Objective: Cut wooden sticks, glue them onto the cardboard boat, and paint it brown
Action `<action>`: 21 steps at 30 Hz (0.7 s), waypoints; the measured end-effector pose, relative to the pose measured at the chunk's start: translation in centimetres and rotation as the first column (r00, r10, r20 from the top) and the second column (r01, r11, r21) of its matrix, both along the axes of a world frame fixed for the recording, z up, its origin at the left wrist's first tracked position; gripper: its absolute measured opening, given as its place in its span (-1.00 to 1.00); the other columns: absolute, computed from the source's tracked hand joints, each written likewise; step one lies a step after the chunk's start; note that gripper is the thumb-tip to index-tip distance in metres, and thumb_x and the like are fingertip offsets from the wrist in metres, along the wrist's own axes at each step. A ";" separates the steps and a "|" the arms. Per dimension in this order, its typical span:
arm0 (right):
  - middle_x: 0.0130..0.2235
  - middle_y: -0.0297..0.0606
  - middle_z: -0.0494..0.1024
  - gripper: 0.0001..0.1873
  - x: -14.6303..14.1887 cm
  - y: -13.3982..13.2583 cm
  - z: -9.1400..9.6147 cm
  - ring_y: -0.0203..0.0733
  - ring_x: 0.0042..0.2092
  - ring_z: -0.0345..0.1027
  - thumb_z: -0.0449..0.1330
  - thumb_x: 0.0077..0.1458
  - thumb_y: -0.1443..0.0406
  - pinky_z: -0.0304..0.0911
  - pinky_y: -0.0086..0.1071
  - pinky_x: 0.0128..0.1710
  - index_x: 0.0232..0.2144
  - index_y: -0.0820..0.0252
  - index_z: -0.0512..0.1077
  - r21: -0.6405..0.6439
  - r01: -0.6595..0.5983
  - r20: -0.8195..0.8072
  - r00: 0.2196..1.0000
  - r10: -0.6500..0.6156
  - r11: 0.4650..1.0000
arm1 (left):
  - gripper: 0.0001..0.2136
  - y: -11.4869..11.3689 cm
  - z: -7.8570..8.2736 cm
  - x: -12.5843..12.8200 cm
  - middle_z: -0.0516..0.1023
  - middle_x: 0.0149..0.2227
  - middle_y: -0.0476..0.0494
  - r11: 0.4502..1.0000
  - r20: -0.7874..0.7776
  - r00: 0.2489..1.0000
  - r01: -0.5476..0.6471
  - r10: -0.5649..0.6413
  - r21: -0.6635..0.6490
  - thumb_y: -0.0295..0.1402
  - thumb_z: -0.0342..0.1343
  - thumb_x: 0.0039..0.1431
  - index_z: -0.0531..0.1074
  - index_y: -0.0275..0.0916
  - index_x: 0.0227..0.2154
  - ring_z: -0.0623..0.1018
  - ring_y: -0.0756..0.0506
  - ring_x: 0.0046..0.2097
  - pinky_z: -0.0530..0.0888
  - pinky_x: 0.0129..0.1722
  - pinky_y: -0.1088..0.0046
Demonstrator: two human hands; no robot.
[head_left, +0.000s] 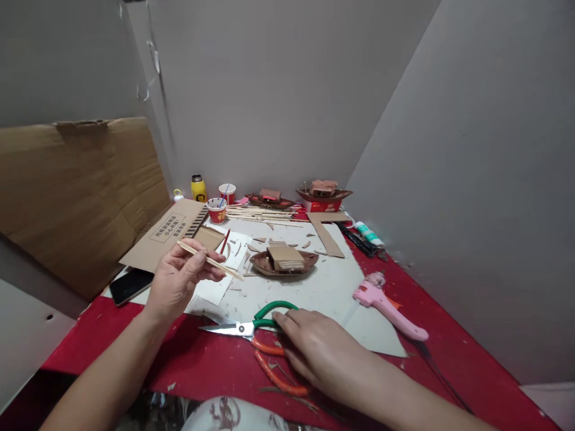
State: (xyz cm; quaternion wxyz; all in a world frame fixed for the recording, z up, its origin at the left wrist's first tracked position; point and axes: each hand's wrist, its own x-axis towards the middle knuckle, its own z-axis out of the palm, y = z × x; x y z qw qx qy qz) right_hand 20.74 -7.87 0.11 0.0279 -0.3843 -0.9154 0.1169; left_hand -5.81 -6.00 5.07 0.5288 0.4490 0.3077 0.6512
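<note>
My left hand [182, 272] pinches a thin pale wooden stick [211, 261], tilted down to the right above the table's left side. My right hand [317, 347] is closed at the green handles of a pair of scissors [242, 329], whose blades point left. Some of its fingertips are hidden. Under that hand lie orange handles [281, 377]; which tool they belong to is partly covered. Beyond both hands, a small brown model boat [260, 261] with a cardboard cabin [286, 257] rests on a white sheet [309, 293].
A pink glue gun [386, 305] lies on the right of the red tablecloth [442, 320]. Several wooden sticks [265, 214], paper cups [216, 211] and two more model boats [324, 193] stand at the back. A phone [130, 286] and cardboard sheet [166, 233] are left.
</note>
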 end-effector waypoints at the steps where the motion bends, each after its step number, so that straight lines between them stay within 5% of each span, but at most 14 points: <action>1: -0.17 -0.07 0.55 -0.63 -0.1 0.0 0.2 -0.01 -0.15 0.46 0.06 0.11 0.49 0.36 -0.16 -0.09 -0.03 0.28 0.44 -0.021 -0.012 0.021 1.000 0.012 1.000 | -0.75 0.0 0.0 0.0 0.71 -0.40 -0.06 1.000 0.002 1.000 -0.002 0.002 0.004 -0.28 0.42 0.03 0.45 -0.23 -0.39 0.67 -0.03 -0.46 0.61 -0.40 0.51; 6: -0.14 -0.09 0.51 -0.58 -0.2 0.1 1.0 -0.03 -0.13 0.43 0.10 0.00 0.50 0.32 -0.22 -0.11 -0.05 0.23 0.43 -0.046 -0.084 0.010 0.996 0.085 0.995 | -0.75 -0.1 0.2 0.1 0.71 -0.38 -0.04 1.000 -0.003 1.000 -0.017 0.017 0.009 -0.33 0.45 -0.01 0.46 -0.24 -0.38 0.68 -0.03 -0.41 0.61 -0.35 0.51; 16: -0.24 -0.15 0.53 -0.63 -0.2 0.1 -0.3 -0.04 -0.24 0.43 0.12 -0.21 0.50 0.24 -0.28 -0.26 -0.26 0.19 0.38 -0.063 -0.033 0.027 0.999 0.035 0.997 | -0.74 0.0 -0.1 0.2 0.68 -0.45 -0.03 0.998 0.011 0.997 -0.070 0.070 -0.003 -0.30 0.44 0.00 0.45 -0.24 -0.41 0.66 -0.04 -0.43 0.60 -0.38 0.50; 21: -0.47 -0.28 0.50 -0.91 2.3 -0.4 -1.4 -0.08 -0.46 0.38 0.14 0.00 0.36 0.06 -0.31 -0.48 -0.37 0.10 0.31 -0.034 0.041 -0.028 0.999 -0.042 0.999 | -0.71 0.3 0.2 -0.2 0.68 -0.45 -0.02 0.994 0.049 0.993 -0.107 0.107 0.010 -0.21 0.42 0.02 0.44 -0.23 -0.42 0.65 -0.02 -0.46 0.61 -0.42 0.52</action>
